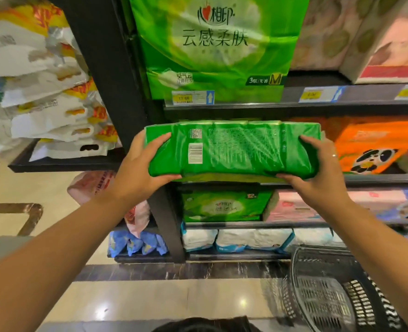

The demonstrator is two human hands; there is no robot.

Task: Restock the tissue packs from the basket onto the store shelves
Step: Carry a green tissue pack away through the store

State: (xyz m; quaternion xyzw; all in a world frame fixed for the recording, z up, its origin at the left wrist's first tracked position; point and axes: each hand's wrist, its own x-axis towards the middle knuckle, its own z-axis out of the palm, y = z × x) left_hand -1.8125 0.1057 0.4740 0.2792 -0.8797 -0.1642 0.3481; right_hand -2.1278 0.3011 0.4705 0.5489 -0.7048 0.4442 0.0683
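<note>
I judge this as mid-placement. The middle shelf (377,179) is the target, and the basket (329,291) sits on the floor, low to my right. The green tissue pack (234,149) hangs level at the shelf's front edge. Next I'd slide it straight in. My left hand (145,164) and right hand (317,168) clamp its ends, arms outstretched, fingers (161,140) wrapped round it.
</note>
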